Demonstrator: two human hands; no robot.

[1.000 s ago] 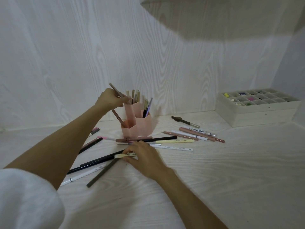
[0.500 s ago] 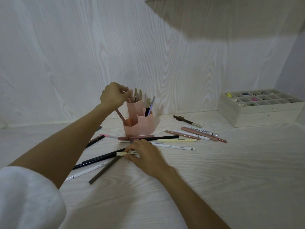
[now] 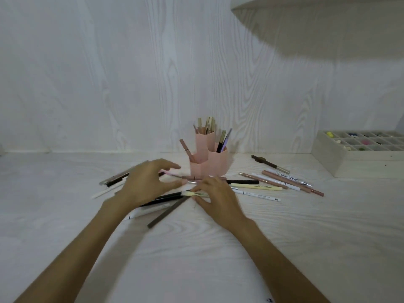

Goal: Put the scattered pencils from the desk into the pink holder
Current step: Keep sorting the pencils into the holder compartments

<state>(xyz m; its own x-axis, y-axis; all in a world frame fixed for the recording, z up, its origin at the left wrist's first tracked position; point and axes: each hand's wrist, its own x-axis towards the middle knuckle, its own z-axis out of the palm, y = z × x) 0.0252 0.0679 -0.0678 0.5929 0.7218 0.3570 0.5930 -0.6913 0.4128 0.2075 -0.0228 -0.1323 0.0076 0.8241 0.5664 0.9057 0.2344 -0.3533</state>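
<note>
Pink holder (image 3: 208, 162) at centre of frame, standing on desk (image 3: 306, 237) against back wall, several pencils upright in its compartments. Sits just above and between both hands, close to fingertips, not touched.

Scattered pencils fanned around it: cluster right of holder incl. pale yellow pencil (image 3: 255, 186), white pen (image 3: 258, 194), pink-brown pencils (image 3: 293, 184); dark brown one (image 3: 270, 164) further up right. More under and left of left hand: black pencils (image 3: 166, 196), brown pencil (image 3: 168, 212) angled toward lower left.

Left hand (image 3: 146, 184) left of centre, hovering over left pile, fingers spread and loosely curved, thumb apart from forefinger, wide gap, holding nothing visible; slightly blurred.

Right hand (image 3: 216, 196) just below holder, fingertips pinching cream pencil (image 3: 194, 194) lying on desk, palm down.

White compartment tray (image 3: 349, 162) at right edge, well apart from hands.
</note>
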